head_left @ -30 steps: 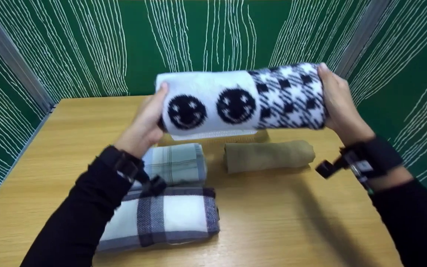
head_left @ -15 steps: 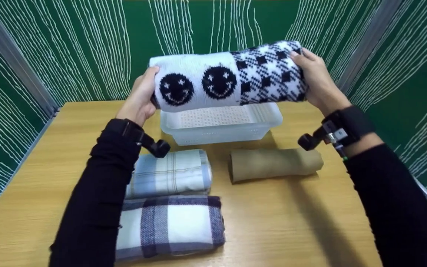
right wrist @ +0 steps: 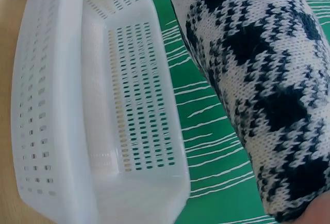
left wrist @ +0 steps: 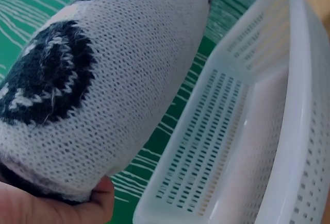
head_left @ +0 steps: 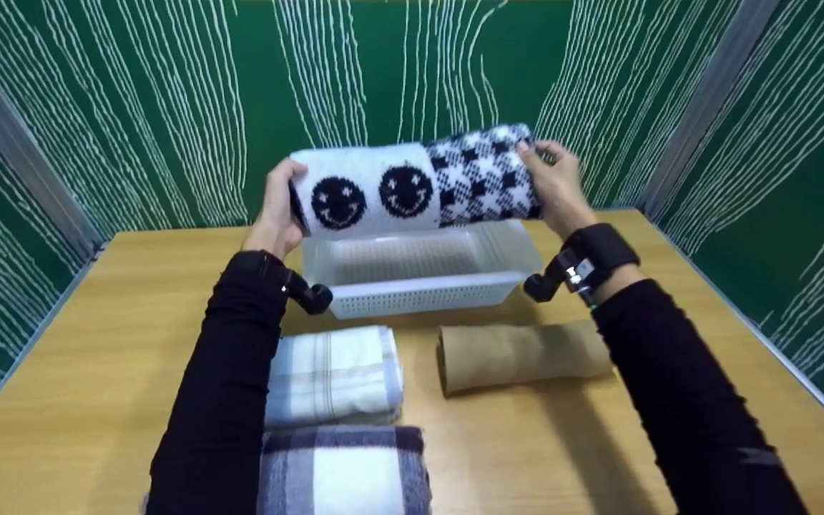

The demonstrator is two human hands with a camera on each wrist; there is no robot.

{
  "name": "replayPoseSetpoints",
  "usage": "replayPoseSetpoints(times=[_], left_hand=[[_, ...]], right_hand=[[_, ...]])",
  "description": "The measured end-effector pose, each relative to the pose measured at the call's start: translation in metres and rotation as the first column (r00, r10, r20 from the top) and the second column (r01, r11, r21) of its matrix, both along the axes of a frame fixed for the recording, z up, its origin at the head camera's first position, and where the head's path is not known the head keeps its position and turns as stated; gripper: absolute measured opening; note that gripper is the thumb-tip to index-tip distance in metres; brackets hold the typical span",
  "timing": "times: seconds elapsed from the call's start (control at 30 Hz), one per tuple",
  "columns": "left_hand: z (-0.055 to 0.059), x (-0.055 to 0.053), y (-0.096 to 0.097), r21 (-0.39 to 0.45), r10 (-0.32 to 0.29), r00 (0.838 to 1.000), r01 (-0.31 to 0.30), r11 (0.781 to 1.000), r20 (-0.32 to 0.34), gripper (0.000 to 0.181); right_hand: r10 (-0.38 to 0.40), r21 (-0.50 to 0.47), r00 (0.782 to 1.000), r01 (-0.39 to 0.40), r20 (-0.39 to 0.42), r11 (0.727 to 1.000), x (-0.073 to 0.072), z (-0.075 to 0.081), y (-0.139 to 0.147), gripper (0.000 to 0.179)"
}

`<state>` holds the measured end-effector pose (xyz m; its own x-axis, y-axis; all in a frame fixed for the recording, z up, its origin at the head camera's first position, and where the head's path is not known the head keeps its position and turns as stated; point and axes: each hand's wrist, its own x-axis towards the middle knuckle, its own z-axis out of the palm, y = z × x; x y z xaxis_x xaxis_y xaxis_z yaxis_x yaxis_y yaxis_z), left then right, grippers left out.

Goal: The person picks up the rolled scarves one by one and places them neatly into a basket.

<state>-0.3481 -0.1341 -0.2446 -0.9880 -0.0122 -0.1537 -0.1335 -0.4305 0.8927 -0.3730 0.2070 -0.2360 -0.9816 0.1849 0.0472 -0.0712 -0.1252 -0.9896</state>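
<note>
Hiding, in the head view, much of the far rim of a white perforated plastic basket [head_left: 423, 299], a black-and-white knitted fabric roll [head_left: 412, 186] is held aloft, 2 ends gripped by left hand [head_left: 278, 205] and right hand [head_left: 558, 187], farther fingers unseen.

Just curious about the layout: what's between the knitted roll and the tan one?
In the head view, the white basket, then a bare strip of table.

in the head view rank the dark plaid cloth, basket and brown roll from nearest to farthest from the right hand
1. Basket: below and left of the right hand
2. Brown roll: lower down, below the basket's right side
3. Dark plaid cloth: lower left, at the picture's bottom edge
</note>
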Motion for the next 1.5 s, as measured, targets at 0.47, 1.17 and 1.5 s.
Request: replayPoseSetpoints(times=[0.47, 1.17, 1.5], left_hand=[[-0.034, -0.034, -0.008, -0.109, 0.054, 0.999, -0.054, 0.993, -0.001, 0.058], [-0.052, -0.044, 0.001, -0.448, -0.004, 1.0, 0.0, 0.894, -0.009, 0.067], [-0.052, -0.041, 0.0, -0.522, -0.037, 0.999, 0.013, 0.853, -0.035, 0.063]], right_hand=[[-0.008, 0.279, 0.997, -0.012, 0.07, 0.96, -0.05, -0.04, -0.012, 0.034], [0.181, 0.25, 0.949, -0.247, 0.258, 0.936, -0.061, -0.057, -0.004, 0.067], [0.184, 0.272, 0.949, -0.254, 0.257, 0.928, -0.058, -0.056, -0.005, 0.067]])
